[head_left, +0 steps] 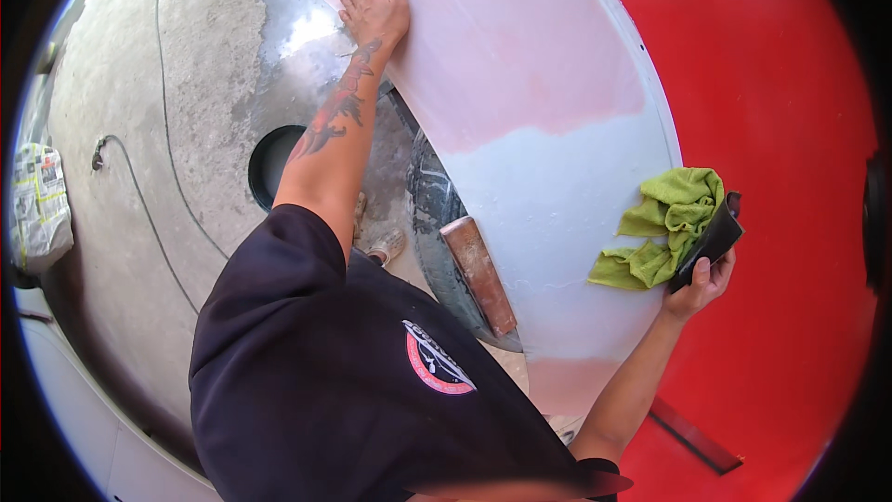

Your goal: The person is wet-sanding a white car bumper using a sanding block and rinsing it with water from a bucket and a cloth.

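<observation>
My left hand point(376, 11) lies flat, fingers stretched out, on the far left edge of a curved panel point(548, 214). The panel is pale, with patches of pinkish coating and a whitish area in the middle. At the panel's right side my right hand point(703, 290) is closed round a dark folded sheet point(711, 240) that looks like sandpaper. A crumpled lime-green cloth point(671, 223) bunches against the sheet and rests on the panel. Nearer to my body, a worn brown block point(478, 274) lies beside the panel's left edge, over a tyre point(435, 214).
A large red surface point(771, 130) borders the panel on the right. On the wet, stained concrete floor point(111, 93) stand a dark round bucket point(269, 167) and a thin hose point(165, 84). A paper-wrapped bundle point(42, 209) is at the far left, above a pale curved surface point(79, 409).
</observation>
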Demonstrator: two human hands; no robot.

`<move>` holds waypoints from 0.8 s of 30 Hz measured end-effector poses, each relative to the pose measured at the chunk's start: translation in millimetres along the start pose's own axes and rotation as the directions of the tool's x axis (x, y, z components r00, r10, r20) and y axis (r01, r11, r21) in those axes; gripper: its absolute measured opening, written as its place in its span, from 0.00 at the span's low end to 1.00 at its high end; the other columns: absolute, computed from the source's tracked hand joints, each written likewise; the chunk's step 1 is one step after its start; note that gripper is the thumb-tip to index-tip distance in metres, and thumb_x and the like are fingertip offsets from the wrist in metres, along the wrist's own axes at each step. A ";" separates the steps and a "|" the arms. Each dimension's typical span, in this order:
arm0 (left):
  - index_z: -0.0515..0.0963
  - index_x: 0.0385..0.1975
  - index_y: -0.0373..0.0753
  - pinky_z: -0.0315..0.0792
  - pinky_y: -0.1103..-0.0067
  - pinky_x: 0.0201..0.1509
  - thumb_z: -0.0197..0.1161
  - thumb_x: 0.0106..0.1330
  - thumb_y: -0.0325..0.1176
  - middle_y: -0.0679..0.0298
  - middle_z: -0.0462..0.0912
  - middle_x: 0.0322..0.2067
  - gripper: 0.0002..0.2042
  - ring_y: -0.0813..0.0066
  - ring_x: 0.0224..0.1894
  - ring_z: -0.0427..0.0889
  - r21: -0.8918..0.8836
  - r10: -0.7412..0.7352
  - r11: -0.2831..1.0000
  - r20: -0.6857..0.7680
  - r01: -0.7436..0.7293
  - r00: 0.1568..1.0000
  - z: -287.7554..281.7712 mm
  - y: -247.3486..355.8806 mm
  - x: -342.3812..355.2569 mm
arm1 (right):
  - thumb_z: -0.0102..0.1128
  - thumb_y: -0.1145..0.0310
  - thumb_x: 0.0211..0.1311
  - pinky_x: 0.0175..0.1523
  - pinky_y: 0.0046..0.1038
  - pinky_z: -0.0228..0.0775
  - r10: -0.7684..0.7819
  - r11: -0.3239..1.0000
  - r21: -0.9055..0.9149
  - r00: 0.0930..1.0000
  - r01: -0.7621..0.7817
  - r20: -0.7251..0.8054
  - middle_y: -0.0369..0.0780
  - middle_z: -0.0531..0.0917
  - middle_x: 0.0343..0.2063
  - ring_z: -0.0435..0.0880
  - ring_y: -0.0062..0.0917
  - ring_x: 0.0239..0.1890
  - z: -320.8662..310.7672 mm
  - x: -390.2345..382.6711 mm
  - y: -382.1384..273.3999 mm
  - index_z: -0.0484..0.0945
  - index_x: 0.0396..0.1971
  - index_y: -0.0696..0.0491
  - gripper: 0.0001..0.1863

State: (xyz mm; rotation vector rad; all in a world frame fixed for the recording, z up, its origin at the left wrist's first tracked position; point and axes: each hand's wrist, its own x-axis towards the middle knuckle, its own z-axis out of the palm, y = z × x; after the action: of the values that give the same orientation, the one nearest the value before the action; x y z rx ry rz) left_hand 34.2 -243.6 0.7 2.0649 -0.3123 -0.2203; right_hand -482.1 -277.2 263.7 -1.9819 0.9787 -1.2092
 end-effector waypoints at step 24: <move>0.48 0.76 0.24 0.39 0.47 0.80 0.56 0.71 0.62 0.39 0.44 0.78 0.49 0.38 0.81 0.42 -0.067 0.721 0.665 0.315 -0.744 0.617 -21.7 56.5 -227.2 | 0.69 0.60 0.60 0.65 0.34 0.70 -0.044 0.999 0.003 0.999 0.044 -0.015 0.46 0.80 0.54 0.79 0.31 0.56 2.6 -0.7 3.9 0.72 0.62 0.66 0.35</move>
State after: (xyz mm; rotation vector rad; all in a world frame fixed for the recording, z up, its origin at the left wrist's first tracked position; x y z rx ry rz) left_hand -182.8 -181.7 66.7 1.7855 -1.3606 -0.0257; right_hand -481.1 -278.4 259.2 -2.0041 0.9439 -1.2501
